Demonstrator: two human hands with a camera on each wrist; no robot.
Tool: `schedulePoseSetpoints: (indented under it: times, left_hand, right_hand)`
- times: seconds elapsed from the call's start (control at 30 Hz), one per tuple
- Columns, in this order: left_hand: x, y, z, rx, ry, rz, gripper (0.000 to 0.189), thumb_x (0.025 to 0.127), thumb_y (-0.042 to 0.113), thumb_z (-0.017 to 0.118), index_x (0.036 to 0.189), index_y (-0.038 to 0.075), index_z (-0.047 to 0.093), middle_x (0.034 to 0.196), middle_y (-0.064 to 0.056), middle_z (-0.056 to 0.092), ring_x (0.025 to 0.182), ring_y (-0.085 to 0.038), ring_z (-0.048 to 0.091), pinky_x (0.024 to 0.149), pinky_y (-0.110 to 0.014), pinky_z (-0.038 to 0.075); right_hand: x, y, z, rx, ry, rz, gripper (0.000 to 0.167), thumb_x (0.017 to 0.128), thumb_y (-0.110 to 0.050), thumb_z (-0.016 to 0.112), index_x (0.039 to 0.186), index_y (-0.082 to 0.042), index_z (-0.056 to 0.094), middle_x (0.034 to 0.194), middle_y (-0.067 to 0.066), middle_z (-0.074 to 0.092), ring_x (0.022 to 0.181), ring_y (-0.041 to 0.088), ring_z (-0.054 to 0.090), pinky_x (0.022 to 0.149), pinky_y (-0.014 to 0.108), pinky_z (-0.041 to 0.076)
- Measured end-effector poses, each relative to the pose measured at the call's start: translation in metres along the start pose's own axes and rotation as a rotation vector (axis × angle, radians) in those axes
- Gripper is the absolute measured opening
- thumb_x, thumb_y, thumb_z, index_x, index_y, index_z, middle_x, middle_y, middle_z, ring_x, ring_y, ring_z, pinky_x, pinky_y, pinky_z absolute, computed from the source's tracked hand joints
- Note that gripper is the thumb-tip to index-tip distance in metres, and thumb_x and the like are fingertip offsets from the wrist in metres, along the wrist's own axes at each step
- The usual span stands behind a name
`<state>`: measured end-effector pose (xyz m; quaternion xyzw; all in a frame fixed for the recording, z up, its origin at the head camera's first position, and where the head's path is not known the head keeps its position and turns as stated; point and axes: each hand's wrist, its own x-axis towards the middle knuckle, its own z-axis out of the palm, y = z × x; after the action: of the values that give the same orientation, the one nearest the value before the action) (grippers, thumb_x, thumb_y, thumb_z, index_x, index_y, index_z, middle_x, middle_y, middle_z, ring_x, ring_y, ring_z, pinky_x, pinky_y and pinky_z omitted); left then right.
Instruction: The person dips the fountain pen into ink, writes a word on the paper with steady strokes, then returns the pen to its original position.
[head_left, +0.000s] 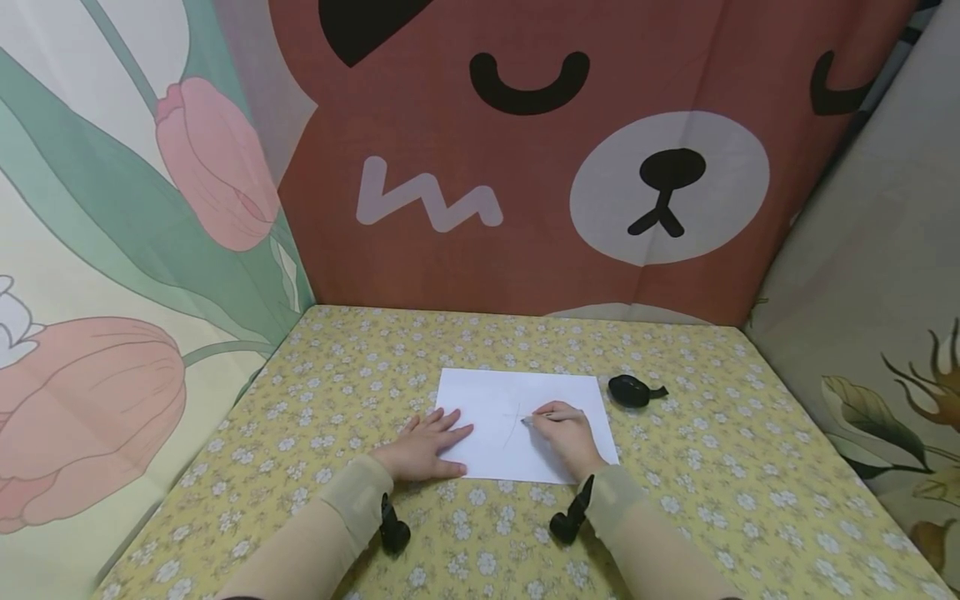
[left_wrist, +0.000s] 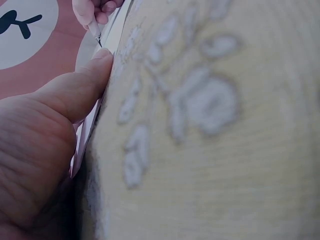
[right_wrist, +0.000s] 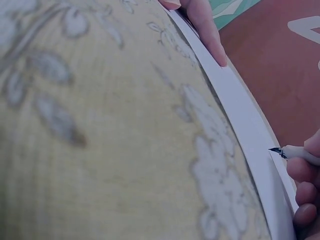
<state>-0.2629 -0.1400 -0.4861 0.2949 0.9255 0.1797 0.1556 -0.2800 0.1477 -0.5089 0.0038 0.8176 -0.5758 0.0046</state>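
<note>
Right hand: curled round a pen, thumb and fingers pinching the barrel; the hand [head_left: 567,440] lies over the right part of the sheet.
Pen: the pale pen [head_left: 564,414] slants leftward, its dark nib [right_wrist: 275,150] at the paper; whether it touches or hovers just above, I cannot tell.
Left hand: laid flat with fingers spread, gripping nothing; this hand [head_left: 426,446] rests across the left edge of the sheet, apparently steadying it, the thumb near its lower edge.
Paper: one white sheet [head_left: 476,390], flat between the two hands.
Marks: a few thin, faint lines [head_left: 513,430] near the middle, one long and slightly curved, a short one crossing it, just left of the nib.
Done so far: only those light strokes, so the drawing looks barely begun.
Left: most of the visible paper is unmarked; what the lines should become cannot be read from them.
Cuffs: pale sleeves, each with a small black device [head_left: 393,527] at the wrist.
Beyond the sheet: a rounded black object [head_left: 632,391] with a short tail, just beside the upper right corner, untouched.
Desk: yellow flowered cloth [head_left: 360,367] under everything.
Backdrop: a reddish-brown cartoon animal face [head_left: 420,271] behind.
</note>
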Motion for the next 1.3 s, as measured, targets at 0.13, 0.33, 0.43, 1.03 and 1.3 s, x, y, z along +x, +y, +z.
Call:
schedulePoseSetpoints:
  times: [0.13, 0.33, 0.43, 1.03, 1.3]
  left_hand:
    - [-0.0005, 0.0010, -0.0005, -0.002, 0.000, -0.002, 0.075, 0.091, 0.060, 0.053, 0.153, 0.029, 0.027, 0.161, -0.002, 0.007, 0.147, -0.029, -0.001, 0.114, -0.057, -0.004]
    - [-0.0012, 0.0019, -0.0013, -0.008, 0.000, -0.002, 0.074, 0.091, 0.059, 0.053, 0.153, 0.028, 0.028, 0.161, -0.003, 0.007, 0.147, -0.029, -0.001, 0.114, -0.057, -0.004]
    - [-0.0012, 0.0019, -0.0016, -0.012, 0.001, -0.002, 0.074, 0.091, 0.059, 0.053, 0.153, 0.028, 0.028, 0.161, -0.003, 0.007, 0.147, -0.029, -0.001, 0.114, -0.057, -0.004]
    - [-0.0022, 0.0047, -0.0034, -0.020, -0.005, -0.005, 0.074, 0.091, 0.058, 0.054, 0.153, 0.027, 0.028, 0.161, -0.003, 0.008, 0.147, -0.030, 0.000, 0.114, -0.057, -0.004]
    - [-0.0020, 0.0038, -0.0027, -0.013, -0.005, -0.007, 0.074, 0.091, 0.058, 0.054, 0.153, 0.027, 0.028, 0.161, -0.003, 0.008, 0.147, -0.029, 0.000, 0.114, -0.057, -0.003]
  right_hand:
    - [-0.0006, -0.0008, 0.0009, -0.017, 0.012, 0.004, 0.012, 0.087, -0.023, 0.069, 0.088, -0.011, 0.072, 0.084, 0.004, 0.064, 0.076, 0.022, 0.055, 0.074, 0.035, 0.044]
    - [-0.0006, -0.0015, 0.0004, -0.024, 0.016, 0.009, 0.012, 0.086, -0.024, 0.071, 0.085, -0.012, 0.072, 0.078, 0.005, 0.064, 0.075, 0.023, 0.055, 0.076, 0.037, 0.043]
    - [-0.0006, -0.0015, 0.0000, -0.027, 0.019, 0.001, 0.012, 0.085, -0.025, 0.072, 0.084, -0.013, 0.072, 0.074, 0.006, 0.063, 0.075, 0.024, 0.055, 0.085, 0.040, 0.038]
    - [-0.0025, -0.0012, -0.0015, -0.012, 0.018, 0.024, 0.011, 0.082, -0.021, 0.071, 0.083, -0.011, 0.071, 0.077, 0.006, 0.064, 0.072, 0.022, 0.054, 0.068, 0.033, 0.044]
    - [-0.0034, -0.0008, -0.0019, -0.023, 0.032, 0.026, 0.008, 0.081, -0.017, 0.069, 0.081, -0.009, 0.070, 0.074, 0.005, 0.063, 0.071, 0.021, 0.053, 0.067, 0.031, 0.043]
